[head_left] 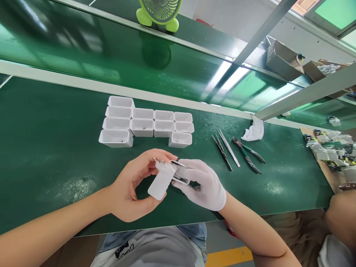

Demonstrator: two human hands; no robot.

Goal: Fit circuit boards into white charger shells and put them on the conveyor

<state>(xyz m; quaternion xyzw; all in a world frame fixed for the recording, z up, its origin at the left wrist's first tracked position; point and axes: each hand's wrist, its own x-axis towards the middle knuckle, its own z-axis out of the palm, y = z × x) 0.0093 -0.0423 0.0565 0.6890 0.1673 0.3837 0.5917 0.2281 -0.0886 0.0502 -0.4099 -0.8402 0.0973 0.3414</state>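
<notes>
A green work mat (55,148) covers the bench, and toward its far edge a cluster of open white plastic shells (144,124) stands in rows, mouths up, well apart from the hands. To the right lie two pairs of tweezers (226,148) side by side, then a pair of green-handled cutters (249,154), and a crumpled white cloth (254,130) beyond them near the mat's edge. A lime-green desk fan (159,13) sits on the raised green shelf behind. At the far right a board piled with small parts (330,148) rests on the mat, and another person's arm (340,215) shows at the frame's edge. Nothing lies between the hands and the shells. The white plug casing (161,181) is held just above the mat in front of the body; it is a smooth, rounded rectangular piece with two small metal prongs at its upper end. The bare left hand (133,185) curls around it, thumb beneath and fingers pinched closed on its top. The gloved right hand (203,183) presses a second, open white shell (180,175) against the casing's side, its fingers closed on that shell.
</notes>
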